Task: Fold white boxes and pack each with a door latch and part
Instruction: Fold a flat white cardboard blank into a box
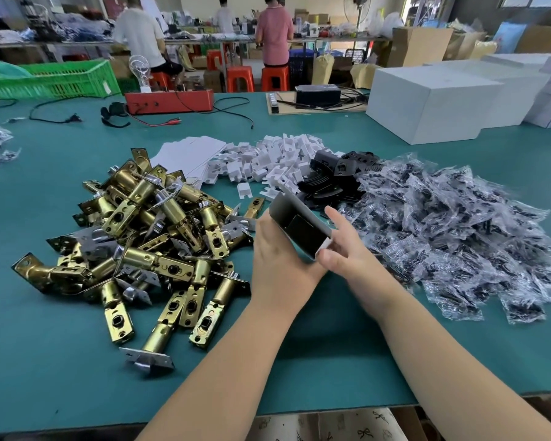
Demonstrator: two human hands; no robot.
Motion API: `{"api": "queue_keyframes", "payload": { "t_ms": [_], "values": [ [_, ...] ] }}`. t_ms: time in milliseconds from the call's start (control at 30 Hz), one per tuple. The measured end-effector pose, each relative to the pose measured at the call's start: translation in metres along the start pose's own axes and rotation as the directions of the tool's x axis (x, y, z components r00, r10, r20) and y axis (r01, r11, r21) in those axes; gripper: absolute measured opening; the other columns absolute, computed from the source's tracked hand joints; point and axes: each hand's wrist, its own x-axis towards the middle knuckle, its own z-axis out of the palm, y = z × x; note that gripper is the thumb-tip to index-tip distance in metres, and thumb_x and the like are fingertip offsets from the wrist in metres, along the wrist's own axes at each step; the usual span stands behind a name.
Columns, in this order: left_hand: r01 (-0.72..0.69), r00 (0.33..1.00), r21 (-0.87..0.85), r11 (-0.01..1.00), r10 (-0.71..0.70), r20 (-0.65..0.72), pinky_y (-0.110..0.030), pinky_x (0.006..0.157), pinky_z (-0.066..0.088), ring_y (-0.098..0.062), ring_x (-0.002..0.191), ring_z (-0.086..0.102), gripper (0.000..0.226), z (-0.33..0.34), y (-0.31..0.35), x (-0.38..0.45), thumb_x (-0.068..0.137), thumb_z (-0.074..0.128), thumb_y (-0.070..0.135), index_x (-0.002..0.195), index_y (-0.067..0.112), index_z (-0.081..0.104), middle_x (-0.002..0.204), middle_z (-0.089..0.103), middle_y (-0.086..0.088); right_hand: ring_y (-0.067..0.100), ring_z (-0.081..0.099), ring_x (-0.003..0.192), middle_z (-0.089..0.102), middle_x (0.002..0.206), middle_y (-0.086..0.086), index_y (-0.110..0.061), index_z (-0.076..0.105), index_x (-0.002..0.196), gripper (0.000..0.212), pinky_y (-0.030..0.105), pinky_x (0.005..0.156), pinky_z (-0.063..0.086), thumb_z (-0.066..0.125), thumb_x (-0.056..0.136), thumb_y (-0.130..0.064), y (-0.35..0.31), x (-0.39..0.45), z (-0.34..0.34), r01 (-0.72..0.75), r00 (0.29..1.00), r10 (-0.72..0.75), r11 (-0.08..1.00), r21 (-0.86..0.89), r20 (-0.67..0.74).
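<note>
The near edge of the teal desk (77, 377) runs across the bottom at 6 o'clock, and both forearms cross it onto bare felt. At the centre the left hand (279, 259) wraps its grip round the lower end of a small box (301, 226), held tilted with its open side up; the left fingers are hidden behind the card. The right hand (344, 246) pinches the box's near right corner between thumb and curled fingers, the forefinger stretched along the wall. The box looks grey and dark inside, and what lies in it cannot be made out.

At 9 o'clock a heap of brass door latches (147, 237) sprawls just beside the left hand, a few lying loose toward the near edge. At 3 o'clock a mound of clear bagged parts (452, 230) reaches close to the right wrist. Open felt remains only between and under the arms.

At 12 o'clock lie white folded pieces (274, 160), flat white card (188, 154) and black plates (337, 179). Beyond, at 2 o'clock, large white cartons (427, 100) are cut off by the frame's right edge.
</note>
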Motion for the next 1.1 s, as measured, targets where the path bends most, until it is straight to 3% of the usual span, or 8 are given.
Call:
{"api": "queue_keyframes", "payload": {
  "t_ms": [100,233,300,400,500,633,900,1100],
  "values": [
    [0.083,0.997,-0.175,0.981,-0.079,0.027,-0.038,0.099,0.043,-0.021,0.117,0.047,0.082,0.0,-0.001,0.002,0.062,0.089,0.032,0.126,0.008,0.043,0.12,0.047,-0.006,0.017,0.052,0.122,0.053,0.133,0.021,-0.007,0.034,0.144,0.099,0.037,0.106,0.035,0.072,0.068,-0.058,-0.003,0.003,-0.001,0.005,0.998,0.003,0.99,0.141,-0.055],
    [0.193,0.977,-0.469,0.862,-0.122,0.178,-0.031,0.086,0.056,-0.003,0.107,0.061,0.073,-0.002,-0.003,0.005,0.058,0.088,0.026,0.105,0.05,0.038,0.114,0.058,0.016,0.012,0.066,0.092,0.072,0.106,0.001,-0.017,0.061,0.12,0.06,0.023,0.072,0.054,0.051,0.074,-0.054,-0.005,0.008,-0.007,-0.02,0.981,0.091,0.925,0.379,-0.172],
    [0.14,0.988,-0.447,0.883,-0.093,0.126,-0.036,0.082,0.059,-0.008,0.101,0.065,0.068,0.0,-0.005,0.006,0.062,0.084,0.021,0.105,0.054,0.043,0.107,0.062,0.013,0.013,0.067,0.089,0.071,0.108,0.002,-0.019,0.061,0.119,0.059,0.024,0.068,0.054,0.049,0.074,-0.055,-0.004,0.007,-0.013,-0.027,0.981,0.112,0.891,0.454,-0.161],
    [0.075,0.995,-0.372,0.925,-0.043,0.093,-0.04,0.086,0.054,-0.01,0.098,0.062,0.05,0.002,-0.005,0.006,0.067,0.075,0.019,0.113,0.028,0.057,0.099,0.059,0.018,0.017,0.066,0.085,0.069,0.102,0.008,-0.016,0.063,0.112,0.057,0.03,0.077,0.053,0.049,0.074,-0.057,-0.006,0.006,-0.015,-0.095,0.982,0.166,0.848,0.521,-0.091],
    [0.027,0.997,-0.272,0.962,-0.007,0.076,-0.016,0.086,0.047,0.008,0.097,0.055,0.058,0.0,-0.003,0.003,0.072,0.074,0.014,0.106,0.055,0.052,0.099,0.059,0.029,0.023,0.065,0.089,0.068,0.102,0.014,-0.014,0.064,0.114,0.064,0.033,0.079,0.055,0.049,0.074,-0.061,-0.003,0.006,-0.015,-0.2,0.971,0.24,0.822,0.533,-0.006],
    [0.106,0.99,-0.254,0.961,-0.078,0.119,-0.04,0.09,0.051,-0.012,0.101,0.062,0.054,-0.002,-0.001,0.003,0.072,0.076,0.021,0.105,0.054,0.05,0.104,0.067,0.008,0.022,0.064,0.092,0.067,0.102,0.012,-0.014,0.06,0.123,0.07,0.032,0.081,0.056,0.051,0.073,-0.062,-0.001,0.008,-0.015,-0.252,0.961,0.27,0.776,0.578,0.057],
    [0.157,0.984,-0.309,0.938,-0.121,0.132,-0.036,0.088,0.052,-0.015,0.099,0.064,0.077,-0.004,0.004,0.005,0.067,0.084,0.007,0.081,0.076,0.052,0.096,0.067,0.008,0.017,0.07,0.082,0.073,0.095,0.006,-0.018,0.065,0.116,0.056,0.027,0.071,0.056,0.045,0.085,-0.061,0.003,0.01,-0.016,-0.257,0.959,0.273,0.734,0.628,0.072],
    [0.176,0.978,-0.371,0.912,-0.12,0.168,-0.05,0.091,0.051,-0.025,0.101,0.065,0.036,-0.005,0.006,0.002,0.067,0.082,0.007,0.084,0.038,0.073,0.103,0.071,-0.008,0.018,0.07,0.083,0.071,0.1,0.005,-0.016,0.062,0.12,0.059,0.027,0.07,0.056,0.041,0.089,-0.062,0.0,0.01,-0.016,-0.265,0.955,0.288,0.728,0.632,0.069]
  ]
}}
